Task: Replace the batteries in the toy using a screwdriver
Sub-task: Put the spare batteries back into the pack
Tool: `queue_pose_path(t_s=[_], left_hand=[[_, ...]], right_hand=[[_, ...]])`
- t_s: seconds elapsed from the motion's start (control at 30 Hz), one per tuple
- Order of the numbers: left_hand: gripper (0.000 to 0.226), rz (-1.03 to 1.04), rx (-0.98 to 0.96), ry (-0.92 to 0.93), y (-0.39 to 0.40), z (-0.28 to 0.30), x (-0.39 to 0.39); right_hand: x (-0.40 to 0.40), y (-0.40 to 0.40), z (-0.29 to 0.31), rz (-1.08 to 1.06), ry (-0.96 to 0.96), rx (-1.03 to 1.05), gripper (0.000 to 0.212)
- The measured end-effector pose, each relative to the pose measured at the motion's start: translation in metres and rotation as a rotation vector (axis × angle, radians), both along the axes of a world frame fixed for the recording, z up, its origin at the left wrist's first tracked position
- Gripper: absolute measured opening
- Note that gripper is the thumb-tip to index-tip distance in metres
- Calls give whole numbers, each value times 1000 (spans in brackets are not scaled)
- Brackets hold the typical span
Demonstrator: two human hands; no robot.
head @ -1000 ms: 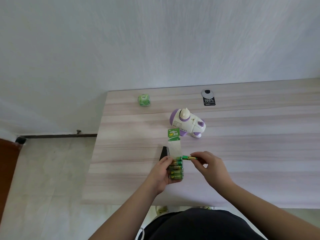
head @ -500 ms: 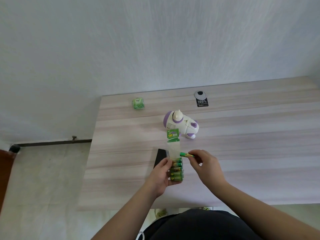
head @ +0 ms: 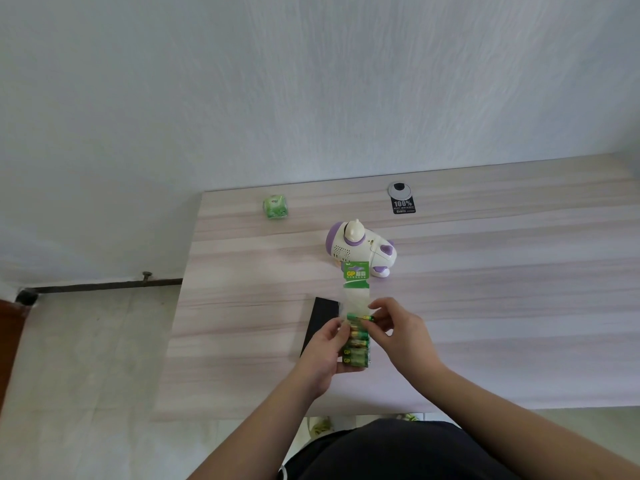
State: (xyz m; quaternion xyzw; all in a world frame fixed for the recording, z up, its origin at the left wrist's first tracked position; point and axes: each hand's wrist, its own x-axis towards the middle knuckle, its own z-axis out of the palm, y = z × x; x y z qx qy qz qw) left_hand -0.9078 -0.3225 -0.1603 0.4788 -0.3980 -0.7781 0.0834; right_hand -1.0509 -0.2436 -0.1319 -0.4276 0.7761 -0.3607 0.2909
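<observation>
We're early on: left hand (head: 323,355) grips the battery strip (head: 356,327), right hand (head: 398,329) pinches the top battery (head: 362,318) at the pack. Toy (head: 360,249) sits just beyond both hands, apparently unopened; no screwdriver visible.

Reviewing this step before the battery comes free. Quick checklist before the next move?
1. Left hand steadies the pack: ok.
2. Right hand has a grip on the top battery: ok.
3. Battery fully out of the pack: cannot tell.
4. Toy within reach on the table, past the pack: ok.
5. Toy's battery cover open: cannot tell.
6. Screwdriver in view: not ok, none seen.
</observation>
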Motion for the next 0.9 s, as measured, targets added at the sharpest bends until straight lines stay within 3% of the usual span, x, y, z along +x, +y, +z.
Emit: queue_pose_path(t_s=[0.3,0.9], left_hand=[[26,-11,-14,-29,2,4,-1],[24,37,-10,-129,12,3,-3]], right_hand=[[-1,0,-14,17,113,6,12],[8,4,-20,-23,-107,127,22]])
